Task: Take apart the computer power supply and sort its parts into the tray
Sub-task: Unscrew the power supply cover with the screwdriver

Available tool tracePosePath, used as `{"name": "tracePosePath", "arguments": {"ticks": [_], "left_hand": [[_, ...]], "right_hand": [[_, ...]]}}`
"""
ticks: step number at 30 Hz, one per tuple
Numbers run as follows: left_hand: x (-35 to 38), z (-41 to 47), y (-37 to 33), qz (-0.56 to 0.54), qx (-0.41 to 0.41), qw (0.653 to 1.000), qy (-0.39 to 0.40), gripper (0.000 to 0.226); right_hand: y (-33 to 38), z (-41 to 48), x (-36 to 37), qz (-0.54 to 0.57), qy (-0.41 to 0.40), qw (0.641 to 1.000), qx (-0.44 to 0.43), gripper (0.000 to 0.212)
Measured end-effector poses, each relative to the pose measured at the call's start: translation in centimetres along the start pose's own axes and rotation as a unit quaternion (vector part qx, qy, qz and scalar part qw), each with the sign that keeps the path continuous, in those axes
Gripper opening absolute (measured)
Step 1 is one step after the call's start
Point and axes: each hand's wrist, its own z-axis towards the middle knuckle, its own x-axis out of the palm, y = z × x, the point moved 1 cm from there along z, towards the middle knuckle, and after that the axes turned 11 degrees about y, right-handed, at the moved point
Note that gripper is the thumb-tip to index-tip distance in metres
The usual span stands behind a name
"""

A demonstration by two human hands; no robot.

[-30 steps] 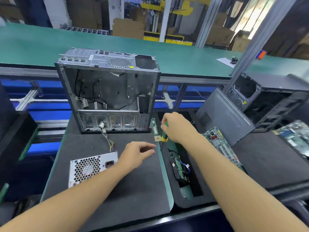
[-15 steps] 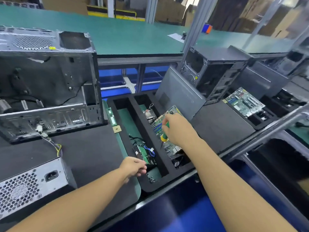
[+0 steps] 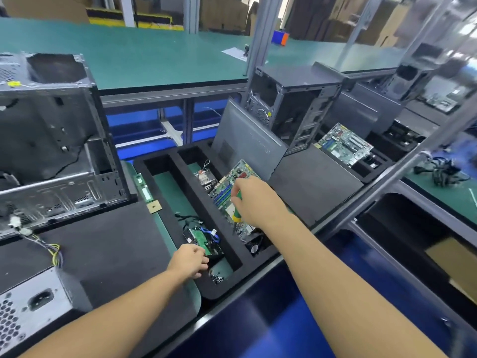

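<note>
Head cam, going near to far. Closest, bottom left, is the power supply [image 3: 33,303]. It lies on the dark mat of the table [image 3: 108,244] with its housing apparently in one piece, and its yellow and black wires [image 3: 51,251] trail up toward the computer case [image 3: 51,140].

Next out, the left hand [image 3: 189,262] hangs over the near end of the tray [image 3: 219,293], just beside the little pile of screws [image 3: 216,277] in the left compartment. The fingers are curled downward. I honestly can't tell if that grip is pinching a screw or has nothing in it. A small green board [image 3: 204,240] with a blue cable sits just past the fingertips.

A bit further, the right hand [image 3: 255,200] has its grip wrapped round a green and yellow screwdriver [image 3: 237,213], tip pointing down over the motherboard [image 3: 232,182] in the right compartment.

My read is that this is the sorting bit: a screw going into the pile, with the actual teardown of the supply barely started.

The next move probably calls for swinging both hands back left to the supply. The left would steady the box while the right brings the driver to a cover screw. Worth lifting the tip clear of the motherboard first.

Behind all that, a grey side panel [image 3: 247,143] leans against a second case [image 3: 291,104].
</note>
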Motion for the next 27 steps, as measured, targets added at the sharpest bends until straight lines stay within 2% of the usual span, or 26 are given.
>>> {"name": "tracePosePath", "arguments": {"ticks": [4,8,11,15,19,23,25,27], "left_hand": [[-2.9,-2.1,-1.1,0.175,0.105,0.976,-0.077,0.016],[-5.8,-4.3,-1.1,0.272,0.134,0.948,-0.093,0.014],[-7.7,-5.7,-0.9,0.237,0.168,0.95,-0.116,0.018],[-10.6,-8.5,-0.1,0.148,0.211,0.944,-0.205,0.03],[-13.6,-12.5,0.9,0.123,0.207,0.939,-0.247,0.046],[-16.9,-17.0,3.0,0.245,0.185,0.913,-0.268,0.057],[-18.5,-18.9,4.9,0.307,0.145,0.892,-0.298,0.055],[-19.7,-20.6,7.1,0.312,0.123,0.888,-0.316,0.041]], "right_hand": [[2.5,0.8,-0.1,0.049,-0.004,0.998,-0.037,0.025],[6.9,1.3,-0.8,0.066,0.004,0.994,-0.09,0.034],[10.6,1.1,-1.4,0.073,0.016,0.986,-0.148,0.029],[15.7,0.2,-2.0,0.04,0.019,0.971,-0.235,0.021],[21.1,-0.9,-2.2,0.044,0.02,0.952,-0.301,0.02],[25.9,-2.0,-1.5,0.039,0.026,0.934,-0.355,0.024],[28.0,-2.5,-0.6,0.035,0.031,0.926,-0.375,0.025],[29.7,-3.0,0.3,0.048,0.046,0.917,-0.392,0.024]]}}
